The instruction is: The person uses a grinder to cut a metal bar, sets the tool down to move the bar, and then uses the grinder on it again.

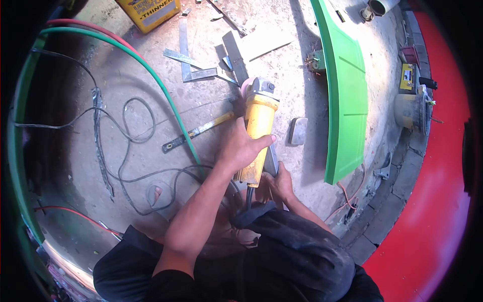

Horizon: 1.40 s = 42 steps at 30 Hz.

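Observation:
A yellow angle grinder (260, 121) is in front of me, its head and disc pointing away and its cord running down toward my lap. My left hand (245, 146) is wrapped around its body from the left, the thumb lying across the top. Under the grinder runs a dark grey metal bar (234, 53). Its near end shows again beside the grinder's body, and my right hand (280, 182) is closed around it there. The pinkish disc (246, 87) overlaps the bar in this view. The bar's middle is hidden behind the grinder.
Metal offcuts (202, 74) lie ahead on the concrete near a yellow thinner can (150, 12). A level-like tool (197, 133), a green hose (168, 95) and a looping black cable (121, 156) are left. Right are a grey block (298, 132) and a green panel (347, 100).

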Motion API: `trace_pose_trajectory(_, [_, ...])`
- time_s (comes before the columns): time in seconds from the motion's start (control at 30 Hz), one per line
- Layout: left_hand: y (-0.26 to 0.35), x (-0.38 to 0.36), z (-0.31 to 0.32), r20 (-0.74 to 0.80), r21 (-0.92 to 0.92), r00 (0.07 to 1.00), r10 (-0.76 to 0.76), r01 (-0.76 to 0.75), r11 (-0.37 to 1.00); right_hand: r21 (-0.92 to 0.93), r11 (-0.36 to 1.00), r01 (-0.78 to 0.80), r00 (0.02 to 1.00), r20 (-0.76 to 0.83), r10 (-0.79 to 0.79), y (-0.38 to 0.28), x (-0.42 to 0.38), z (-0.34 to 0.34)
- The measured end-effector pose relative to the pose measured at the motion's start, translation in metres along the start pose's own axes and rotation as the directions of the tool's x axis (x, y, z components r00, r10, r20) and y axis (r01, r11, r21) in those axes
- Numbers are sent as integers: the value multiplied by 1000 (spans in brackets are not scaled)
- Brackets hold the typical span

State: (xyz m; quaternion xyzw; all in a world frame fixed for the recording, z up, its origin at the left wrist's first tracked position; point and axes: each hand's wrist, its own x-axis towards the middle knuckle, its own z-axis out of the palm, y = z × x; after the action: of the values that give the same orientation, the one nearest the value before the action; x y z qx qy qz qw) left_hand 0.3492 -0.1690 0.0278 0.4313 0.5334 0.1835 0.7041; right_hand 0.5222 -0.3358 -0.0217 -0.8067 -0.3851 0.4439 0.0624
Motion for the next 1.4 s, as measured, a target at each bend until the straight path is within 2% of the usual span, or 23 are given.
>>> trace_pose_trajectory(0.07, [0, -1, -1, 11, 14, 1000, 3, -3, 1000, 9, 1000, -28, 1000, -4, 28, -5, -3, -1])
trace_pose_trajectory(0.17, [-9, 4, 3, -51, -12, 999, -17, 17, 1000, 72, 997, -27, 1000, 8, 26, -9, -6, -4])
trace_pose_trajectory(0.27, [-4, 3, -3, -51, -48, 999, -17, 14, 999, 33, 999, -1, 1000, -14, 1, 2, 0, 2])
trace_pose_trajectory(0.33, [4, 0, -8, 95, -125, 995, 34, -22, 992, 30, 999, -23, 1000, -6, 24, -3, -1, 1])
trace_pose_trajectory(0.4, [-2, 4, -5, 57, -141, 998, 20, -12, 990, 22, 999, -50, 999, -1, 50, -3, -2, 0])
trace_pose_trajectory(0.47, [-7, 5, -2, 21, -160, 1000, 6, -3, 987, 9, 1000, -1, 1000, -13, 1, -1, -2, 0])
trace_pose_trajectory(0.57, [-3, 0, -3, 6, -151, 1000, 11, -10, 989, 4, 1000, -22, 999, -28, 22, -1, -2, 3])
trace_pose_trajectory(0.6, [-7, 2, -2, -32, -97, 999, 23, -26, 995, 4, 1000, -20, 999, -27, 20, -3, -3, 3])
trace_pose_trajectory(0.67, [-12, 5, 1, -68, -47, 997, 38, -42, 998, 107, 993, -46, 999, 3, 46, -6, -6, 1])
trace_pose_trajectory(0.8, [-11, 6, -2, -3, -37, 1000, 25, -26, 999, 79, 995, -59, 998, -15, 61, -17, -11, 3])
trace_pose_trajectory(0.83, [-10, 5, -3, 31, -49, 999, 29, -27, 998, 30, 999, -14, 998, -55, 16, -11, -10, 9])
trace_pose_trajectory(0.87, [-10, 4, -3, 29, -48, 999, 28, -27, 998, -21, 999, 26, 995, -92, -28, -5, -9, 12])
trace_pose_trajectory(0.93, [-11, 3, 0, -98, 2, 995, -17, 17, 1000, -3, 1000, 19, 996, -90, -19, -11, -12, 11])
trace_pose_trajectory(1.03, [-16, 0, -4, -35, -35, 999, 29, -30, 999, 14, 1000, 3, 996, -93, -2, -14, -13, 13])
trace_pose_trajectory(1.13, [-21, 3, -2, -81, -20, 996, 40, -42, 999, 7, 1000, 0, 995, -98, 1, -11, -11, 15])
trace_pose_trajectory(1.23, [-19, 0, -3, -46, -84, 999, 3, -7, 996, -13, 1000, 3, 994, -105, -5, -12, -13, 12])
trace_pose_trajectory(1.37, [-13, -3, -4, -66, -33, 998, 20, -22, 999, -8, 999, 32, 994, -107, -33, -4, -11, 17])
trace_pose_trajectory(1.4, [-11, -2, -4, -64, -39, 998, -15, 13, 999, -11, 999, 32, 994, -107, -33, -2, -10, 18])
